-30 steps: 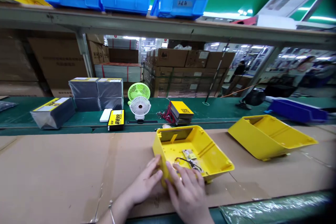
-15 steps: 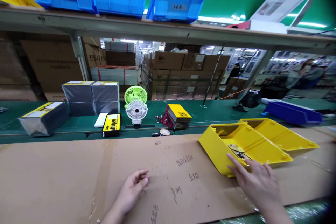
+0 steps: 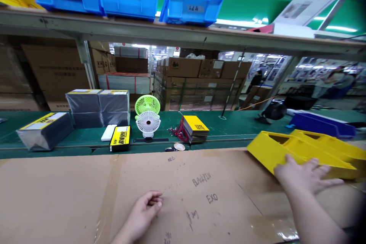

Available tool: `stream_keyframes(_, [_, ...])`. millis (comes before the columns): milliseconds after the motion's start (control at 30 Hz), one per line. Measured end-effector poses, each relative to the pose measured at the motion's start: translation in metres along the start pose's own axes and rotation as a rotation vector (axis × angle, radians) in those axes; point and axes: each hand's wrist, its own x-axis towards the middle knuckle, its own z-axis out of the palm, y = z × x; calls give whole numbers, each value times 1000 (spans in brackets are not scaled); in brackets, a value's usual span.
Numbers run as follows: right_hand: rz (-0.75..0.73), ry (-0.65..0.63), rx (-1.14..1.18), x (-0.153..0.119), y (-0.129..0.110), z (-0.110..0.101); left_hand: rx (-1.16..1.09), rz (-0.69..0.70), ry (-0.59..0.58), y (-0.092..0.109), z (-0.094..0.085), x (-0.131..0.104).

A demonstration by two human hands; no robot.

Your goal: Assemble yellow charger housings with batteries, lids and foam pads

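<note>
My right hand (image 3: 307, 177) lies with fingers spread against the near side of a yellow plastic bin (image 3: 264, 150) at the right; it does not grip the bin. A second yellow bin (image 3: 343, 146) stands just beyond it, partly cut off by the frame edge. What lies inside the near bin is hidden from this angle. Low in the middle, my left hand (image 3: 147, 209) rests on the cardboard sheet (image 3: 68, 194), fingers loosely curled, thumb apart, holding nothing. Handwritten marks, among them "EXO", show on the cardboard to its right.
Along the green bench (image 3: 228, 129) stand wrapped grey boxes (image 3: 85, 108), a black-and-yellow box (image 3: 120, 138), a white fan (image 3: 148, 122), a green fan (image 3: 147, 103), a stack of yellow cards (image 3: 196, 127) and a dark blue bin (image 3: 323, 124). Light blue bins (image 3: 193, 5) sit on the shelf above.
The yellow bins have slid to the right across the cardboard, with my right hand moving along and its fingers spreading wider. My left hand has stayed nearly still.
</note>
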Motion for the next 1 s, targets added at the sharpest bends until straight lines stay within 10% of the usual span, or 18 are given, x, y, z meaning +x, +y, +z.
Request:
stream_keyframes(533, [-694, -273, 248, -38, -289, -11, -22, -11, -8, -5, -3, 13])
stream_keyframes(1000, [-638, -245, 132, -53, -326, -17, 50, -25, -4, -9, -3, 23])
